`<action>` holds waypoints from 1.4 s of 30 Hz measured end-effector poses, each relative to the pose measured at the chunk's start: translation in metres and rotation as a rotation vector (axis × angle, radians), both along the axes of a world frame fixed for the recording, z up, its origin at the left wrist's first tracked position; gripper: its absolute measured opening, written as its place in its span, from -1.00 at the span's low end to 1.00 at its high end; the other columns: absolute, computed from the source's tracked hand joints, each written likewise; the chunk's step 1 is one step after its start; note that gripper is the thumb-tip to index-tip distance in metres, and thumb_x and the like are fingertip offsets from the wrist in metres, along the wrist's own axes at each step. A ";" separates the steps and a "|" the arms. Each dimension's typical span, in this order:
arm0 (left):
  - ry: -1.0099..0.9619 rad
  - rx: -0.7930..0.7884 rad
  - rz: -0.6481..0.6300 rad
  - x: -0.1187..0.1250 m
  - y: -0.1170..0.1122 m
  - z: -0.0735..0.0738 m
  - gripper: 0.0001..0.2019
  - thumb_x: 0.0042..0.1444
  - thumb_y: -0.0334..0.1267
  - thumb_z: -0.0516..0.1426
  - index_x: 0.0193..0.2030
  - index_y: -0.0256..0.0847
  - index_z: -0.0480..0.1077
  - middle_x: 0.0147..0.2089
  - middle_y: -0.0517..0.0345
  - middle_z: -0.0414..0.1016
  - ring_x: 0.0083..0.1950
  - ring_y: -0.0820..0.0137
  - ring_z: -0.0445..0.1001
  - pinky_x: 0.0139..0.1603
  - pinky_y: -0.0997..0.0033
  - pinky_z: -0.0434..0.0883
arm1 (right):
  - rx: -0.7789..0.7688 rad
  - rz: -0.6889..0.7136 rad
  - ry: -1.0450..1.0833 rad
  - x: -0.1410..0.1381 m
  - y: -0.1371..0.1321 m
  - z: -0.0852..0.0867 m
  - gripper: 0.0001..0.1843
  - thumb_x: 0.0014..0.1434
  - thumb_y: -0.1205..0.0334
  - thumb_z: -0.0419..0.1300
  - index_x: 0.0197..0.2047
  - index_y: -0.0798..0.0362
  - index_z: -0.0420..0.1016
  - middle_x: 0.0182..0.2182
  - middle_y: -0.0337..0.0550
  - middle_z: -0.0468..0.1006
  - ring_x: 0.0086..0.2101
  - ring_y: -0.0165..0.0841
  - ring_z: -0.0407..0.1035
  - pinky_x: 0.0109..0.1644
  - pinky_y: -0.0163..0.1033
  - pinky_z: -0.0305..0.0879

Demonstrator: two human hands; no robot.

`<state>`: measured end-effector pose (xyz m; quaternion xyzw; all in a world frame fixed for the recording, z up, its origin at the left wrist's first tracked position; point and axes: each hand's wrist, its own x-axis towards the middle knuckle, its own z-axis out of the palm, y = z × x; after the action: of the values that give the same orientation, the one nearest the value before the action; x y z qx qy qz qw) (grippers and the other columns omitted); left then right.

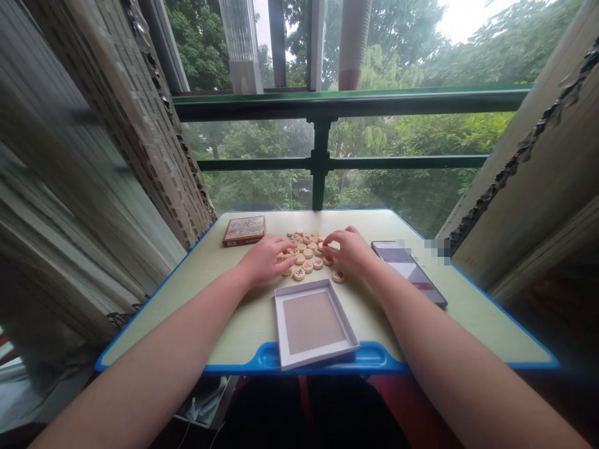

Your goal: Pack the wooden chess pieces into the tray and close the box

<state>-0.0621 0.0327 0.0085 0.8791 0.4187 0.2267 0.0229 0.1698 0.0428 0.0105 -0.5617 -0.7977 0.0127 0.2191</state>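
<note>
Several round wooden chess pieces point(306, 252) lie scattered in a heap on the pale table top point(219, 274). My left hand point(264, 259) rests on the heap's left side with its fingers laid flat over some pieces. On the right side of the heap sits my right hand point(349, 248), its fingers curled down onto the pieces; whether it holds one is hidden. An empty white box tray point(313, 324) stands just in front of the heap, near the table's front edge.
A brown box lid point(244, 230) lies at the table's back left. A phone point(409, 271) lies to the right of my right hand. The table has a blue rim point(299, 365). Behind it is a green railing point(322, 103) and window; woven blinds hang on both sides.
</note>
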 end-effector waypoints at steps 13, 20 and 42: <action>0.001 -0.033 0.034 -0.003 0.001 0.001 -0.64 0.09 -0.04 0.01 -0.11 -0.19 0.46 -0.25 0.05 0.48 -0.17 0.29 0.36 -0.11 0.29 0.29 | -0.186 -0.038 0.003 0.015 -0.006 0.019 -0.75 -0.01 0.20 0.20 -0.22 0.02 0.55 -0.29 -0.21 0.58 -0.17 -0.23 0.25 -0.17 -0.25 0.20; 0.000 -0.036 0.018 -0.003 0.002 -0.001 -0.67 0.08 -0.06 0.01 -0.19 -0.19 0.48 -0.30 0.07 0.49 -0.23 0.32 0.36 -0.15 0.30 0.29 | -0.201 -0.004 -0.056 0.013 -0.008 0.018 -0.79 -0.01 0.27 0.19 -0.25 -0.01 0.55 -0.29 -0.20 0.57 -0.20 -0.25 0.28 -0.18 -0.27 0.20; -0.002 -0.046 0.041 -0.003 -0.001 0.003 -0.71 0.09 -0.08 0.02 -0.27 -0.17 0.50 -0.31 0.07 0.50 -0.22 0.30 0.37 -0.18 0.31 0.29 | -0.271 0.088 -0.057 0.010 -0.023 0.023 -0.81 -0.01 0.32 0.22 -0.29 -0.04 0.58 -0.27 -0.15 0.47 -0.32 -0.37 0.36 -0.26 -0.34 0.23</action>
<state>-0.0649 0.0320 0.0116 0.8693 0.4416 0.2184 0.0387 0.1797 0.0199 0.0338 -0.5509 -0.8183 0.1139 0.1179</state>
